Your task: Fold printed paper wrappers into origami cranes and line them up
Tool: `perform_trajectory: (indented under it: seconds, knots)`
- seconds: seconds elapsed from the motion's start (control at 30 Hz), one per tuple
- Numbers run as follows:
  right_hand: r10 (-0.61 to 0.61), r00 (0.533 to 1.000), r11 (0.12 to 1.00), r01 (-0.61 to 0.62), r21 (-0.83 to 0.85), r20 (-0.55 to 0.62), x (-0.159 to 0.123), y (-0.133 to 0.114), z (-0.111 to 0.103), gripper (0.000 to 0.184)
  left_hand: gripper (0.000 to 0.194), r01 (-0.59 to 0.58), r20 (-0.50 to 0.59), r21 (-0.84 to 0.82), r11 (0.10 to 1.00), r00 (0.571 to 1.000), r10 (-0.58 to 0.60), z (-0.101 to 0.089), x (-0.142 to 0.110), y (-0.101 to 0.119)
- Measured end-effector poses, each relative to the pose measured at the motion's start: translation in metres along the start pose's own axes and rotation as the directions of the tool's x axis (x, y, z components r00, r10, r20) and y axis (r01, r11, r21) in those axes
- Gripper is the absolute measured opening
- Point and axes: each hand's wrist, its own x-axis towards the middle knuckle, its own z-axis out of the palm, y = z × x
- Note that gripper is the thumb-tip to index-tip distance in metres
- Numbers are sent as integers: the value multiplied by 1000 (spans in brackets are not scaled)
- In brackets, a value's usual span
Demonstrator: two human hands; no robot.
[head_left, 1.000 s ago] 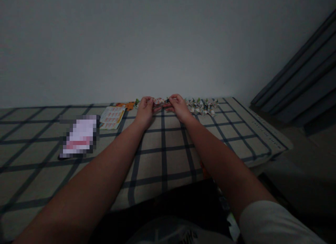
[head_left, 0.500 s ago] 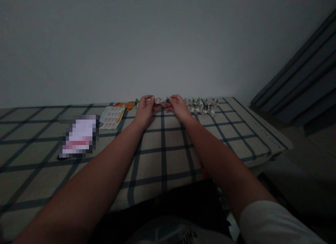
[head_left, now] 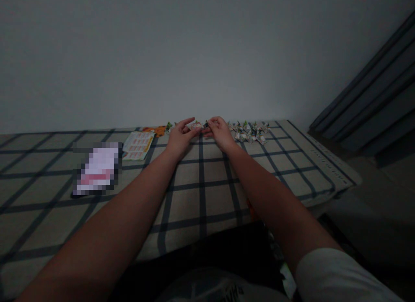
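My left hand (head_left: 180,138) is at the far side of the checked cloth, near the wall. Its index finger is raised, and its thumb lies along a small folded piece of printed paper (head_left: 196,125). My right hand (head_left: 221,132) pinches the right end of that piece, where a dark patch shows at the fingertips. The undersides of the fingers are hidden. Beyond my right hand lie several folded paper pieces (head_left: 249,133), pale with green and dark print. A green bit of the same kind (head_left: 168,126) shows just left of my left hand.
A printed card or leaflet (head_left: 138,145) lies left of my hands, with an orange item (head_left: 158,130) behind it. Closer in is a blurred-out phone-like object (head_left: 99,168). The wall (head_left: 201,55) rises behind the cloth (head_left: 188,198); a dark curtain (head_left: 372,94) hangs right.
My left hand has loosened its pinch: the index finger has lifted and the thumb has stretched toward the right hand. My right hand has stayed nearly still, still pinching the paper.
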Motion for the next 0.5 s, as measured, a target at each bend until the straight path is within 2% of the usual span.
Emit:
perform_trajectory:
  seconds: [0.2,0.5]
  knots:
    - [18,1000,1000,-18,21,-1,-1,-1,0,20,65,21,13,-58,998,1000,-20,1,-1,1]
    - [77,997,997,-77,3,11,-5,-6,4,20,41,-4,-79,-26,1000,997,2,1,0,4]
